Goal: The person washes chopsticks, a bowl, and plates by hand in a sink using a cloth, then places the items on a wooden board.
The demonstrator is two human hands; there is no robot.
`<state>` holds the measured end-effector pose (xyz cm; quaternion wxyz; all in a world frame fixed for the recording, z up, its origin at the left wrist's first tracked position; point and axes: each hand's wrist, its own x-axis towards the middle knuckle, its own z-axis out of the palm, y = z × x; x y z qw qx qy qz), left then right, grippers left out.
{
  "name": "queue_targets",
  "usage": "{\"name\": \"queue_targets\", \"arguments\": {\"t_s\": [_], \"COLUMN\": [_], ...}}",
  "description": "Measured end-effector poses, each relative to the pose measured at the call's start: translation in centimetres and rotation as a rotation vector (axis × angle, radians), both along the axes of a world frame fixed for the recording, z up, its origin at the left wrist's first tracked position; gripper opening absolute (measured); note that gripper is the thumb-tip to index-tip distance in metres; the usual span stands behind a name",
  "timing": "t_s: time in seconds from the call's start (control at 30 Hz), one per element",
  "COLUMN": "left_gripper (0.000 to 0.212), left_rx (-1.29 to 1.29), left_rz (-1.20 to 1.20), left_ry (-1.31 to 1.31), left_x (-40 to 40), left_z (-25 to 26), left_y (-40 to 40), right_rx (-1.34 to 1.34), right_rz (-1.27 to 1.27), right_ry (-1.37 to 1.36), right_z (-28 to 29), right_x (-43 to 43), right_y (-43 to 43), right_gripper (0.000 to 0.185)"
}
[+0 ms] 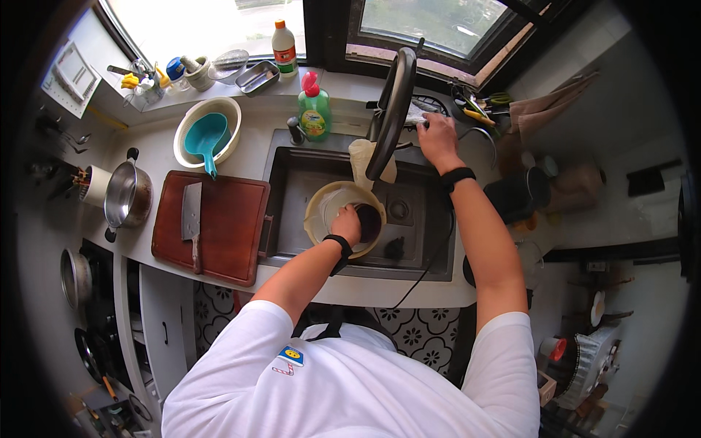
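Note:
My left hand point(346, 224) is inside a cream plastic basin point(314, 236) that stands in the dark sink point(296, 197). Its fingers grip the rim of a dark round bowl point(369, 223). Beyond the faucet, at the sink's back right, my right hand point(439, 137) touches a grey-white cloth point(419, 111) by a black wire rack; its fingertips are partly hidden. The dark arched faucet point(395, 104) rises between the hands. A pale cloth point(361, 161) hangs at its base, over the basin's far edge.
A cleaver point(191, 213) lies on a brown cutting board point(230, 219) left of the sink. Behind stand a teal dipper point(207, 134) in a cream colander point(182, 150), and a green dish-soap bottle point(314, 117). A steel pot point(128, 197) is farther left; a black cable point(424, 272) crosses the sink's right side.

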<state>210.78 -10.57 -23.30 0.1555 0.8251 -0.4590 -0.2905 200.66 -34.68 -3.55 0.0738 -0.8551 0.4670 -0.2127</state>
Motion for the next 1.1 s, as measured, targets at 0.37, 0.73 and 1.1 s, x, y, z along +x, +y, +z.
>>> {"name": "queue_targets", "arguments": {"t_s": [0.37,0.73,1.1], "left_gripper": [0.012,0.021,0.042], "left_rx": [-0.130,0.103,-0.046], "left_rz": [0.216,-0.190,0.260], "left_ry": [-0.133,-0.422,0.489], "left_x": [-1.6,-2.3,2.0], "left_z": [-2.3,1.6,5.5], "left_y": [-2.9,-4.1,0.1], "right_rx": [0.140,0.219,0.583], "right_rz": [-0.055,-0.137,0.199], "right_ry": [0.094,-0.862,-0.484], "right_z": [-1.1,0.1,-9.8], "right_x": [2.9,-4.4,-6.7], "right_y": [-3.9,0.8,17.4], "right_gripper": [0.024,0.025,0.029]}}
